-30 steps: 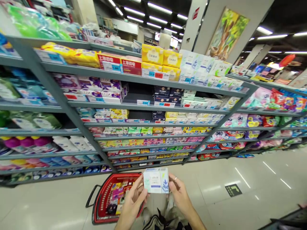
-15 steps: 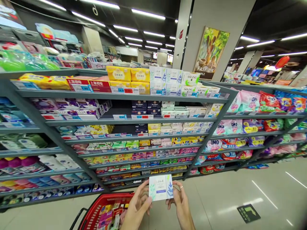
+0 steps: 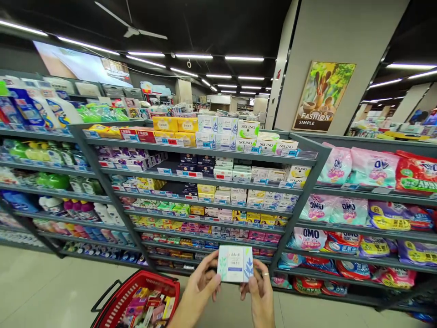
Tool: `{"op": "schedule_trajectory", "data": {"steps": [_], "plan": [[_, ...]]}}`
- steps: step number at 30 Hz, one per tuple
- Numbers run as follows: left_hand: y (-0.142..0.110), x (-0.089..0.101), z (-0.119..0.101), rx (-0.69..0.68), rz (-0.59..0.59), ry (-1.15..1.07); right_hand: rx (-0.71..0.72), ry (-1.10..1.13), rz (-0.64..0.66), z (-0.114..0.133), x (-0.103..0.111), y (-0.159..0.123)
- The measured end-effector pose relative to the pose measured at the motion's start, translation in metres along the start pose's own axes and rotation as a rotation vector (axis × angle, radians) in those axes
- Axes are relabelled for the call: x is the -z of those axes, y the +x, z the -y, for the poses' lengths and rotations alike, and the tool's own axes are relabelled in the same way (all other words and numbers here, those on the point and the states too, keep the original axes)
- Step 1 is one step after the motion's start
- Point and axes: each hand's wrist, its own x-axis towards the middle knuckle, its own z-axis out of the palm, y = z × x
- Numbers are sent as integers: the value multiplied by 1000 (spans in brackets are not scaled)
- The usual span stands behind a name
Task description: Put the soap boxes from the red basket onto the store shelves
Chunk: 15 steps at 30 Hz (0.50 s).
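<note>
Grey shelves [image 3: 205, 149] with many soap boxes stand before the person; the left hand [image 3: 201, 284] and the right hand [image 3: 258, 287] both grasp in their fingers the white box [image 3: 235, 263], one at each side; red basket [image 3: 136, 300], with small packages inside, is on the floor [image 3: 41, 282] near the left hand.

Head-high view, forward and down over hands [image 3: 230, 287]

Count: your hands, 2 (left hand [image 3: 202, 283], right hand [image 3: 258, 283]) | ring [image 3: 265, 274] on your right, 1 | white box [image 3: 235, 263] you hold, 1 | red basket [image 3: 118, 296], 1 | ceiling fan [image 3: 132, 32], 1 | framed poster [image 3: 324, 95], 1 | top shelf [image 3: 211, 152], facing you: yellow boxes [image 3: 165, 124], 4; SOLING boxes [image 3: 248, 129], 4
</note>
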Motion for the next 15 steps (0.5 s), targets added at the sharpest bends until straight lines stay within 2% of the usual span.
{"op": "schedule_trajectory", "data": {"steps": [3,8,11,15], "plan": [[17,-22,-39,-75,-29,65,44,-73,120,46,7,29],[62,-36,-111,-314,-100,174,239,-200,348,126,-18,95],[83,-34,-133,-382,-131,175,299,-208,409,146,-35,123],[104,-20,-146,-441,-120,211,358,-315,419,152,-51,147]]}}
